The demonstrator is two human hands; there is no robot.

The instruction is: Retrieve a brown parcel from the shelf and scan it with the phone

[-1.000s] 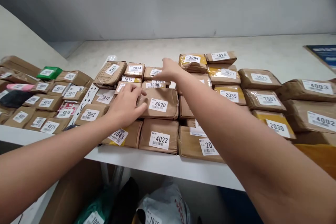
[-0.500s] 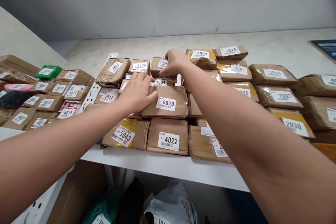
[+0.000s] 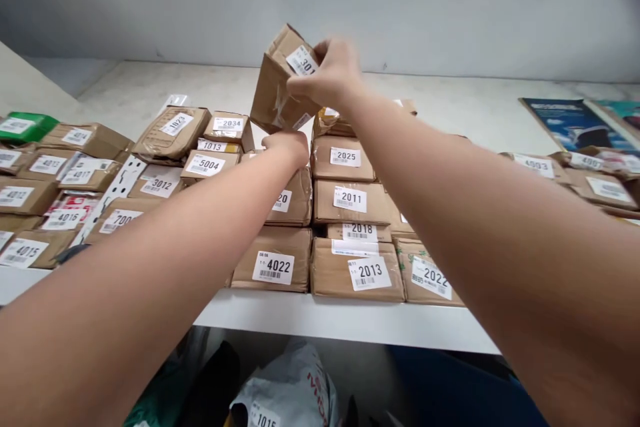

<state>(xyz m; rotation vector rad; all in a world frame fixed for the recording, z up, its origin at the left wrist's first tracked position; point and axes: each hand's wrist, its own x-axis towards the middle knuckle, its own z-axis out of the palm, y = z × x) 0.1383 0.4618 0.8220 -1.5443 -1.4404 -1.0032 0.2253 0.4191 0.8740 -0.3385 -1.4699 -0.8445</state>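
Note:
My right hand (image 3: 333,73) grips a brown cardboard box (image 3: 274,90) by its right side, holding it tilted above the stacks. A white label beginning "301" shows on the box, partly covered by my fingers. My left hand (image 3: 290,145) is just below that box, at the top of the stack with the box labelled 4022 (image 3: 250,247) at its base. The left fingers point away from me and are mostly hidden, so what they touch cannot be made out. Right of that hand stand boxes labelled 2025 (image 3: 325,159) and 2011 (image 3: 325,203).
Labelled boxes stand in stacks along a white shelf (image 3: 350,320), against a pale wall. To the left is a perforated white divider (image 3: 120,190), with a green parcel (image 3: 43,125) beyond it. A grey plastic bag (image 3: 290,383) lies below. Posters (image 3: 575,123) are at the right.
My right hand has lifted the box from the top of the stack and tilted it. My left hand has moved further in, under the raised box. The view has shifted to the right.

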